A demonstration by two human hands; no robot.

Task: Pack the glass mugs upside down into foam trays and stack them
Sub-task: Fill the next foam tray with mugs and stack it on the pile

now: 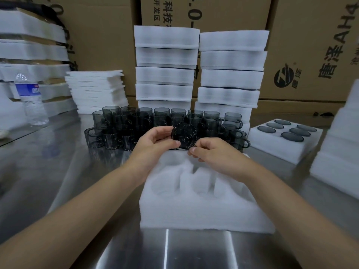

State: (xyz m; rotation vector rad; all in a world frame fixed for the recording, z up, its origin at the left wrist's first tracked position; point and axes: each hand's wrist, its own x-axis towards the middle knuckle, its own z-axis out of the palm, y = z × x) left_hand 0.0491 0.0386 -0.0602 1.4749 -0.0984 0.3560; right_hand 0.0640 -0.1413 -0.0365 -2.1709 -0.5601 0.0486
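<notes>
on my feed the light is even and cool, falling from overhead, and it is bright enough for me to work by. it bounces off the steel table (194, 253) in two hard white streaks near the bottom edge, with a softer sheen to the left. the foam tray (204, 208) is so washed out that i can barely read its hollows; only faint grey shadows mark them. the mug (184, 135) reads dark, with small glints on its base. the centre is fairly sharp. toward the edges things soften and smear, the water bottle (31, 98) among them. the wide lens bends the cardboard boxes (310, 45) and stretches the bottom corners.
</notes>
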